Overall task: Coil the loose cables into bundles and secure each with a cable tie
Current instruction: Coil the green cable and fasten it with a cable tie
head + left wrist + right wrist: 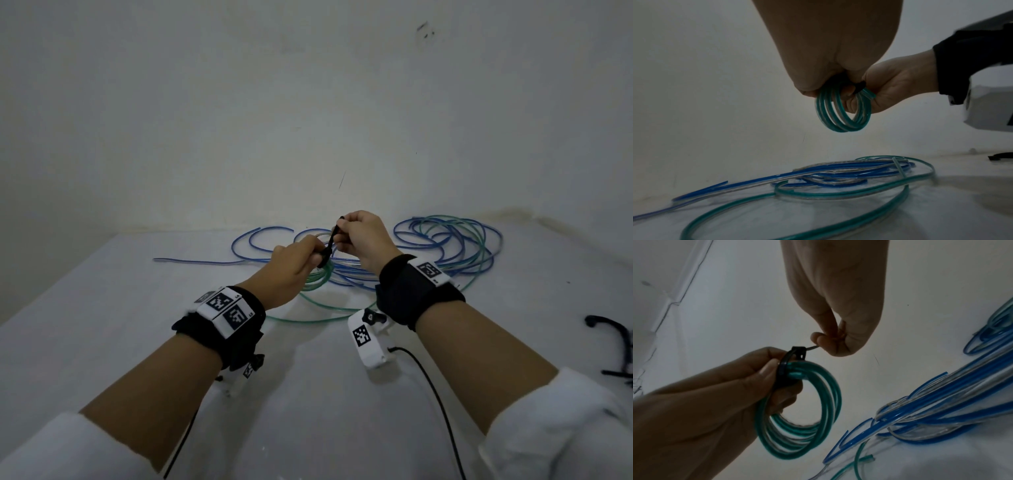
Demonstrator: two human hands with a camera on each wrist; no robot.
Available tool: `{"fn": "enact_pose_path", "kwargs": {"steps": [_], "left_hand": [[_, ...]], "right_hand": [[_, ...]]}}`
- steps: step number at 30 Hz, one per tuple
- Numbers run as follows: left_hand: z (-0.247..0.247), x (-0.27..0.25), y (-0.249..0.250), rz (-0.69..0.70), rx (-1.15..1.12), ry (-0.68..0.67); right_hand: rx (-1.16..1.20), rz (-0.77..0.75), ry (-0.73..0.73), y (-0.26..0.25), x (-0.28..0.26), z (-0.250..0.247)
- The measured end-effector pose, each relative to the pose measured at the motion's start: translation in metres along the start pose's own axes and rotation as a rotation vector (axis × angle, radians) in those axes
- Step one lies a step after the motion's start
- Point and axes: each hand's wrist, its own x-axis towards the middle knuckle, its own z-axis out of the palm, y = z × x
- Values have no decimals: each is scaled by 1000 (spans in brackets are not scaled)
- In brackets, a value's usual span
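Observation:
My left hand (294,260) grips a small coil of green cable (797,412), also seen as the green coil (842,112) hanging below the fingers. A black cable tie (786,369) is wrapped round the coil at the top, its head (798,352) standing up. My right hand (359,236) pinches the tie's thin tail (813,348) between thumb and fingers just right of the head. In the head view the black tie (329,245) runs between the two hands, held above the table.
Loose blue cables (445,240) and green cable (315,317) lie tangled on the white table (102,325) beyond and under the hands. More black cable ties (613,339) lie at the right edge. A white wall stands close behind.

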Motion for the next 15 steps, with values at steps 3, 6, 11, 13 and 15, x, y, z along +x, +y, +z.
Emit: {"fn": "enact_pose_path", "kwargs": {"steps": [3, 6, 11, 13, 15], "left_hand": [[-1, -2, 2, -22, -49, -13], [-2, -2, 6, 1, 9, -36], [-3, -2, 13, 73, 70, -56], [-3, -3, 14, 78, 51, -53], [-3, -6, 13, 84, 35, -49]], "right_hand": [[-55, -4, 2, 0, 1, 0], [-124, 15, 30, 0, 4, -1], [-96, 84, 60, -4, 7, -3], [-94, 100, 56, -4, 8, -1], [-82, 131, 48, -4, 9, 3]]}}
